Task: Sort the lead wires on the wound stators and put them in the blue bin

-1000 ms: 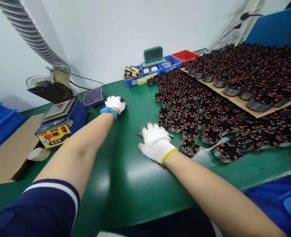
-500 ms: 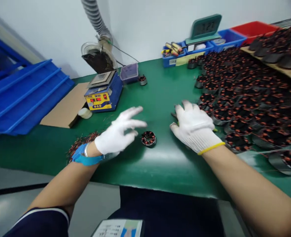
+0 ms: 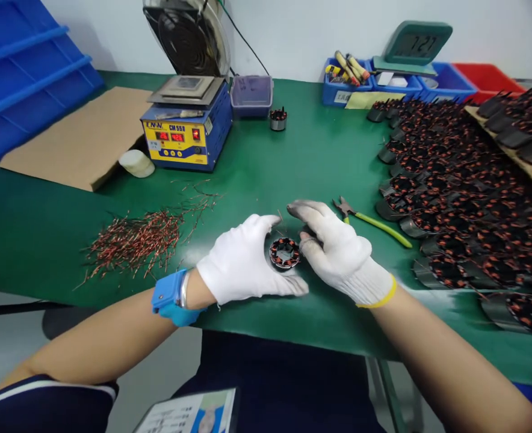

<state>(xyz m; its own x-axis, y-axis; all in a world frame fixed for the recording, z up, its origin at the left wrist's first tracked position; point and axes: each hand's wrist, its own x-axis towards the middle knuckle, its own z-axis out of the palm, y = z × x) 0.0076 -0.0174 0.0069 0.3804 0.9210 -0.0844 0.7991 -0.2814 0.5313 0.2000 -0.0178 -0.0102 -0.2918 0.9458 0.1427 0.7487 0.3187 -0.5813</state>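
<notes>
A small ring-shaped motor stator [image 3: 284, 253] with copper windings stands on the green bench in front of me. My left hand [image 3: 252, 260], in a white glove, cups around its left side, thumb behind and fingers in front, spread apart. Whether the fingers touch the ring, I cannot tell. On the other side, my gloved right hand [image 3: 331, 245] has its thumb and bent fingers apart, close to the stator's right edge. Thin wire bits show between the two hands. Cutting pliers [image 3: 374, 226] with green handles lie just beyond my right hand.
Clipped copper wires [image 3: 135, 242] form a pile at left. Many stators [image 3: 455, 198] crowd the right side. Behind stand a blue-and-yellow soldering station [image 3: 180, 141], a purple bin [image 3: 251, 99], a lone stator [image 3: 278, 119], a tool box [image 3: 345, 90] and a clock [image 3: 417, 43].
My left hand has moved right and around the stator. My right hand has moved left off the pliers, which now lie uncovered. The view has shifted closer to the bench.
</notes>
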